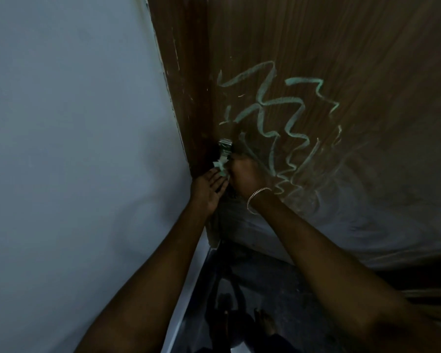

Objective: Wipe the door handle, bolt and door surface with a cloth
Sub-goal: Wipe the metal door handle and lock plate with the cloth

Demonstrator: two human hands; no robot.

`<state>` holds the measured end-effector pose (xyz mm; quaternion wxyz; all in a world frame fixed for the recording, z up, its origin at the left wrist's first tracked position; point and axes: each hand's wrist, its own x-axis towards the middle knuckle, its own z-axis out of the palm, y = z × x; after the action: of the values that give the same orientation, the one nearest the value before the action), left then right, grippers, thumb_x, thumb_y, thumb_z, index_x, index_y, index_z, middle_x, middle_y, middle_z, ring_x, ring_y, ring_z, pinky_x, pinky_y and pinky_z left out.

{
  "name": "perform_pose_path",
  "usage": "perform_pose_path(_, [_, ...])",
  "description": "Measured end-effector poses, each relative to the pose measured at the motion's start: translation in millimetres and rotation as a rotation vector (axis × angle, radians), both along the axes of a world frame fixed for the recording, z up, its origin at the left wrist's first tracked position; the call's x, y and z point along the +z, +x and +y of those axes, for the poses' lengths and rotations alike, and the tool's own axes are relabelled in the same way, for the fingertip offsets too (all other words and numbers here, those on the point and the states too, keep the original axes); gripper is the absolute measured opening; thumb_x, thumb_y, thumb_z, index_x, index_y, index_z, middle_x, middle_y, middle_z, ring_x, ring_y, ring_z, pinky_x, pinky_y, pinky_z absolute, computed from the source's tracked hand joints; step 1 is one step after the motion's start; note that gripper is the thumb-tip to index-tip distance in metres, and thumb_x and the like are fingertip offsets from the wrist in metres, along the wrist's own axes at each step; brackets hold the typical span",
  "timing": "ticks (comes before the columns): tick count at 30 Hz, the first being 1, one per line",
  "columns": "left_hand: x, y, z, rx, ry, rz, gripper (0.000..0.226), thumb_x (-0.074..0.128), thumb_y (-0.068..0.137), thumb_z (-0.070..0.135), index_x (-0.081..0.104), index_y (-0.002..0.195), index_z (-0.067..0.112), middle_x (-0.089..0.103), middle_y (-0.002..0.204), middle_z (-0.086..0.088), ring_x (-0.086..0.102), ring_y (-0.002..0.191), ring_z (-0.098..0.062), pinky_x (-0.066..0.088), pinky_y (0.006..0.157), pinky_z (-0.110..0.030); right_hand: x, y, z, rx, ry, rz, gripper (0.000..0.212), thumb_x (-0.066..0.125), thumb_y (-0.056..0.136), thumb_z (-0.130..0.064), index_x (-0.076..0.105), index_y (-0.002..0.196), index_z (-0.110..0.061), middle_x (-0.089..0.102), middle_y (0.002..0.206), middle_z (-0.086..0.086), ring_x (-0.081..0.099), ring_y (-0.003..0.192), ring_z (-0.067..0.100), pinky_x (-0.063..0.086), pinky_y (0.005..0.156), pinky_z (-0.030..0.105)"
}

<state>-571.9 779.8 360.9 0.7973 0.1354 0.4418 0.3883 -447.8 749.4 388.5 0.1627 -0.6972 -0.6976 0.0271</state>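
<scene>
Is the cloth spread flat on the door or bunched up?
Bunched up: the pale green cloth shows crumpled folds sticking out beside the right hand, just below the shiny metal door fitting.

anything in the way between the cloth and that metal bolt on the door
Nothing visible. The cloth, gripped in the right hand, lies against the lower end of the metal bolt on the door. The left hand touches the cloth from the left with straight fingers, not between the two.

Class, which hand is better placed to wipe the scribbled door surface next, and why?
Probably the right hand: it seems to grip the cloth and lies beside the scribbles; the left hand is farther off.
</scene>
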Motion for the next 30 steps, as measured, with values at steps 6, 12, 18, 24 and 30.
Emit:
perform_pose_path(6, [-1.0, 0.6, 4.2, -0.012, -0.047, 0.003, 0.033, 0.048, 0.102, 0.014, 0.054, 0.131, 0.0, 0.063, 0.13, -0.021, 0.066, 0.108, -0.03, 0.054, 0.087, -0.039, -8.3, 31.6, -29.2, -0.014, 0.07, 0.016, 0.022, 0.062, 0.087, 0.002, 0.073, 0.106, 0.0, 0.067, 0.116, 0.019, 0.064, 0.105, 0.035, 0.053, 0.086, 0.039])
perform_pose_path(12, [-2.7, 2.1, 6.5, -0.008, -0.054, 0.014, 0.016, 0.047, 0.101, 0.011, 0.061, 0.107, 0.006, 0.064, 0.115, -0.015, 0.064, 0.098, -0.026, 0.049, 0.091, -0.041, 2.0, 1.9, 6.8, 0.094, 0.055, 0.016, 0.02, 0.065, 0.089, -0.009, 0.07, 0.108, -0.007, 0.069, 0.11, 0.013, 0.066, 0.096, 0.027, 0.05, 0.078, 0.03])
perform_pose_path(18, [-2.3, -0.3, 9.3, -0.03, -0.06, 0.022, 0.014, 0.051, 0.1, 0.01, 0.063, 0.105, 0.006, 0.068, 0.108, -0.014, 0.066, 0.096, -0.026, 0.054, 0.077, -0.037, -4.9, 21.7, -2.0, 0.123, 0.019, -0.057, 0.028, 0.069, 0.087, -0.014, 0.073, 0.114, -0.011, 0.063, 0.119, 0.014, 0.061, 0.106, 0.031, 0.052, 0.088, 0.037])
perform_pose_path(24, [-2.5, -1.3, 10.6, -0.03, -0.054, 0.013, 0.018, 0.046, 0.102, 0.011, 0.062, 0.108, 0.005, 0.068, 0.107, -0.014, 0.066, 0.095, -0.024, 0.053, 0.073, -0.035, 2.2, -3.2, 15.0, 0.002, -0.002, -0.047, 0.027, 0.055, 0.097, -0.015, 0.068, 0.12, -0.009, 0.061, 0.127, 0.013, 0.061, 0.109, 0.029, 0.053, 0.088, 0.038])
perform_pose_path(30, [-1.5, -3.2, 11.9, -0.073, -0.038, 0.038, 0.021, 0.046, 0.101, 0.01, 0.061, 0.114, 0.004, 0.065, 0.125, -0.016, 0.065, 0.098, -0.024, 0.05, 0.089, -0.037, -3.5, -14.7, 11.1, -0.103, -0.022, -0.108, 0.03, 0.048, 0.097, -0.01, 0.065, 0.121, -0.009, 0.057, 0.131, 0.011, 0.051, 0.118, 0.032, 0.051, 0.091, 0.041])
